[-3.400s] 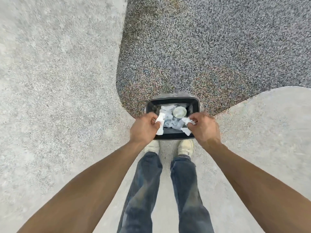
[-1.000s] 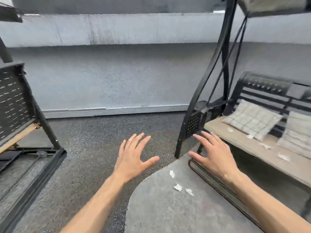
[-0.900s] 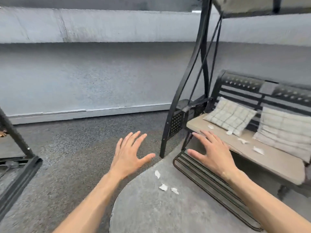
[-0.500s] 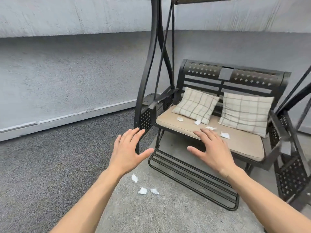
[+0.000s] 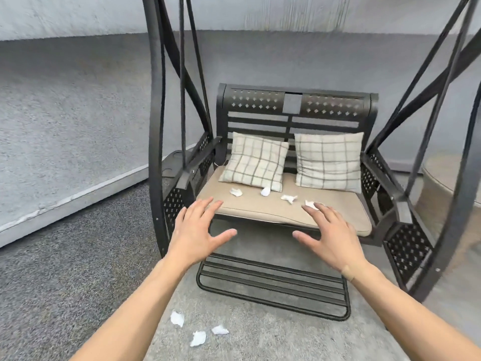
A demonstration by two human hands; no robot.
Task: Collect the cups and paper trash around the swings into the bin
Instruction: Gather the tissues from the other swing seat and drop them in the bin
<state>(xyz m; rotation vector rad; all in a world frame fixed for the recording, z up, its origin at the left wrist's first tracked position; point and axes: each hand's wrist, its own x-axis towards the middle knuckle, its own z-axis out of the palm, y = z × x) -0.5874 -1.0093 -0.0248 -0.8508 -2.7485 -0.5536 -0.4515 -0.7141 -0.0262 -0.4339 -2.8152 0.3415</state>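
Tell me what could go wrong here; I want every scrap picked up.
1. The paper scraps on the seat cushion are small and light; a quick reach by the open right hand could brush them off.
2. The floor scraps lie below the left hand, easy to miss or step on.
3. The seat hangs, so leaning on it might swing it.

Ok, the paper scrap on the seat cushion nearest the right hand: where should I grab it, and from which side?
Pinch the crumpled scrap across its raised folds, coming from above and the front. It lies loose on the flat seat cushion, and the open right hand already hovers just before it.
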